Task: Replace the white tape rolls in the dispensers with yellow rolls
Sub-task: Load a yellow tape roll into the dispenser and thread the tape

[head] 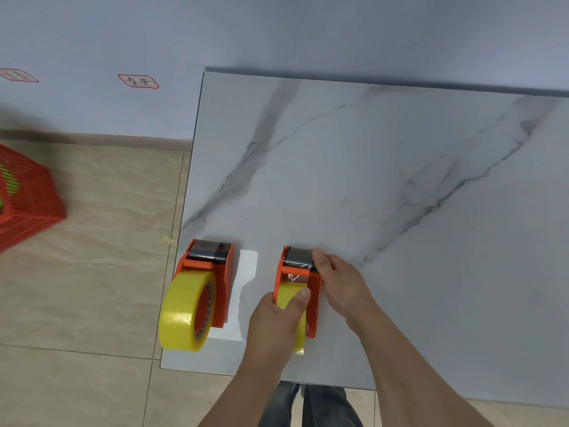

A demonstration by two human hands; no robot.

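Two orange tape dispensers stand on the marble table (pixel 369 180) near its front left corner. The left dispenser (pixel 215 278) carries a yellow tape roll (pixel 181 312) and nobody touches it. The right dispenser (pixel 312 291) also holds a yellow roll (pixel 292 298). My left hand (pixel 274 328) grips that roll from the left, thumb on top. My right hand (pixel 338 282) holds the right dispenser's side, its thumb resting on the metal cutter end (pixel 297 257). A strip of clear tape runs from the roll toward the cutter. No white roll is in view.
A red plastic basket (pixel 24 198) with something green inside stands on the tiled floor at the left. A pale wall with two red-edged labels (pixel 138 81) runs behind. The table's left edge lies just beside the left dispenser.
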